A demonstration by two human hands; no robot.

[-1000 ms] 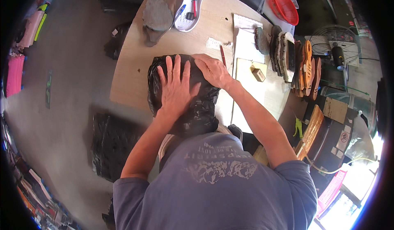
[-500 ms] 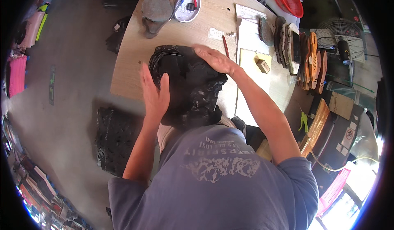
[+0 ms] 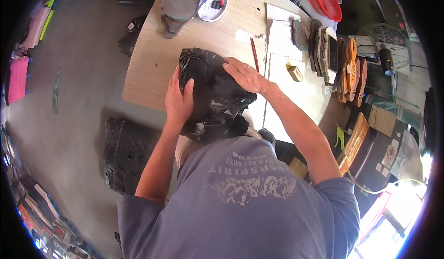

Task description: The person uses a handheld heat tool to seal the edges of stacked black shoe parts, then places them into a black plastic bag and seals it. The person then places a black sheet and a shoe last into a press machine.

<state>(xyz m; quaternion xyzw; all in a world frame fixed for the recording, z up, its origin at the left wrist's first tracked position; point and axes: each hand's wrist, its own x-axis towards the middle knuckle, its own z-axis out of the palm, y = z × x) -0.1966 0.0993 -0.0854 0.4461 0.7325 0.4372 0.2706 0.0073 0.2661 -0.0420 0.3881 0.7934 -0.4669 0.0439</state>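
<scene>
A bulky black plastic bag (image 3: 210,90), crumpled and shiny, sits at the table's near edge, just in front of my torso. What is inside it is hidden. Against its left side my left hand (image 3: 179,99) grips the plastic, thumb over the front and fingers along the outer edge. My right hand (image 3: 246,77) holds the upper right side, its fingers bent onto the bag. Right of that hand, a red pen (image 3: 255,54) and a small wooden block (image 3: 295,73) lie on the table, the block on a yellowish pad (image 3: 280,67).
Beyond the bag are a grey shoe-last-like form (image 3: 178,5) and a white tray (image 3: 212,10) with pens. Shoe soles (image 3: 354,72) stand in a row at right, near a red basket (image 3: 326,1). Another black plastic bundle (image 3: 122,155) rests on the floor at left.
My left hand has moved in from beside the bag and now presses its left side. The bag looks narrower and more bunched. My right hand has slid slightly lower along its edge.
</scene>
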